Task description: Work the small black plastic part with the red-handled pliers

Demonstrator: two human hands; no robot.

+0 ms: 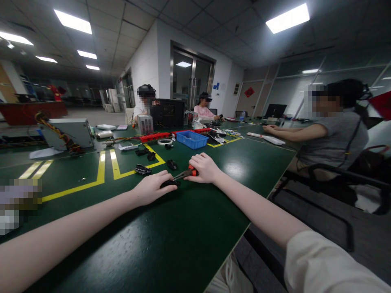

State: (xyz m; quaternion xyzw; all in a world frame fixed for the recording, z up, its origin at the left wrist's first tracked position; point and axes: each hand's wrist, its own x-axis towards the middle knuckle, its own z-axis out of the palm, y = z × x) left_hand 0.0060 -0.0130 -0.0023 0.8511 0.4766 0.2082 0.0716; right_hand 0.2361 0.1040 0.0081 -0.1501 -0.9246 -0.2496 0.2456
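Pliers [183, 175] with red handles sit clamped in my right hand [204, 167], jaws pointing at a small black part [170, 184] that my left hand [152, 188] pins, seemingly pinched, to the green table [183, 236].

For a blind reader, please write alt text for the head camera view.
On a green table, the right hand grips red-handled pliers, tips at a small black part under the left hand. Loose black parts and a blue bin lie beyond. Other people sit farther along.
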